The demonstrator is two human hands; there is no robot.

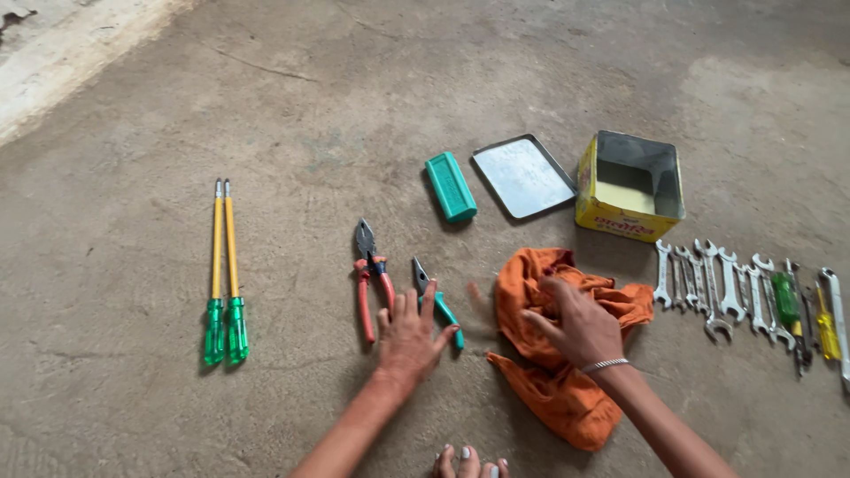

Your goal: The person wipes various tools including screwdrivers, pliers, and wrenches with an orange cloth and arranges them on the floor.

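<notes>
- Head view, looking down on a bare concrete floor (549, 80), and right at the bottom edge a few toes (469, 462) peek into frame.
- Left hand (409, 335) lies flat, fingers spread wide, gripping nothing; its fingertips rest on the handles of the green-handled pliers (436, 299).
- Just left of that, nearly touching the thumb side, red-handled pliers (369, 276) lie with their jaws pointing away.
- Right hand (575, 326), a metal bangle (605, 364) on its wrist, presses down on the crumpled orange cloth (567, 389); fingers curl loosely into the folds, though a firm pinch cannot be told from here.
- Far left, well apart, two long screwdrivers (225, 274) with yellow shafts and green handles lie side by side, touching.
- Over on the right, a tidy row of spanners (719, 283) sits beside the cloth, then a green-handled screwdriver (786, 301) and a yellow-handled one (827, 329).
- Further out, a teal rectangular block (451, 186) lies on the floor.
- Next to it, a flat metal lid (523, 175), face up.
- Just beyond the cloth, an open yellow square tin (620, 212) stands upright beside the lid.
</notes>
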